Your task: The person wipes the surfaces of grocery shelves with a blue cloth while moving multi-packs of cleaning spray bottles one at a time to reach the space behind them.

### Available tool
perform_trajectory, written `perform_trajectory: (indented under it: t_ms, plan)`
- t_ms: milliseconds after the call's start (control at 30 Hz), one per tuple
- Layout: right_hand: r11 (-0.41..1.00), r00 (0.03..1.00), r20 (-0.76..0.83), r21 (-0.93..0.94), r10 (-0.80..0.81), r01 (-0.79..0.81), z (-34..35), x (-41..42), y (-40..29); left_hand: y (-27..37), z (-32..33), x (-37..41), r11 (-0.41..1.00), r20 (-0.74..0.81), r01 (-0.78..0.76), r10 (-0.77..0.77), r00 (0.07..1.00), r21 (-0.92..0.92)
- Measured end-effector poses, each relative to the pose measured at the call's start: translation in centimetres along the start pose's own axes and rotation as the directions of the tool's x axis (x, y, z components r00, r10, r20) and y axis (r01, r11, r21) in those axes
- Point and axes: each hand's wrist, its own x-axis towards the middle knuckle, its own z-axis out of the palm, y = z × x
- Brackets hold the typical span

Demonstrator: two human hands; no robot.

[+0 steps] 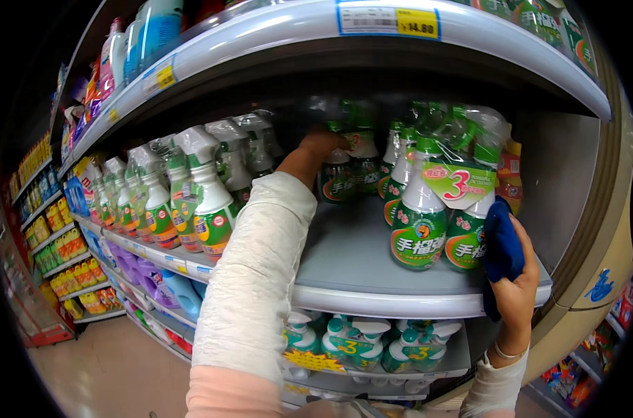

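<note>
My left hand (324, 142) reaches deep into the shelf and touches a wrapped pair of green-and-white spray bottles (366, 162) near the neck; shadow and blur hide whether the fingers grip it. A dark blue cloth (504, 245) is held in my right hand (517, 277), at the shelf's right front. The cloth lies against the side of a front twin pack of spray bottles (421, 230), which stands upright with a green and pink band around the necks. More such bottles stand behind it.
Rows of wrapped spray bottles (206, 209) stand on the left of the grey shelf (342, 261). Overhead runs a shelf edge (295, 26) with price tags. Lower shelves hold teal spray bottles (350, 345) and purple jugs (151, 277). A side panel (551, 193) bounds the right.
</note>
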Motion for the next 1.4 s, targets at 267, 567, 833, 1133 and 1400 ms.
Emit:
perform_trajectory:
  t_ms: [267, 567, 833, 1133, 1400]
  plan:
    - [0.995, 0.996, 0.015, -0.045, -0.092, 0.093, 0.1, 0.3, -0.6, -3.7, -0.5, 5.5, 0.950, -0.295, -0.241, 0.293, 0.909, 0.200]
    - [0.987, 0.995, -0.010, -0.133, -0.097, 0.095, -0.3, 0.2, 0.1, -5.4, -0.5, 9.0, 0.901, -0.284, -0.201, 0.323, 0.903, 0.385]
    - [0.993, 0.999, -0.026, -0.115, -0.020, 0.017, 0.4, -0.2, -0.3, -2.2, 1.7, 6.8, 0.275, -0.078, 0.012, 0.229, 0.970, 0.961]
    - [0.999, 0.999, -0.020, -0.011, -0.045, 0.045, 0.2, -0.6, 0.6, 3.9, -3.0, -17.0, 0.283, 0.010, -0.330, 0.745, 0.667, 0.900]
    - [0.995, 0.995, 0.030, 0.026, -0.094, 0.093, -0.1, -0.4, 1.3, -0.8, -17.1, -17.9, 0.612, -0.412, -0.113, 0.644, 0.645, 0.783]
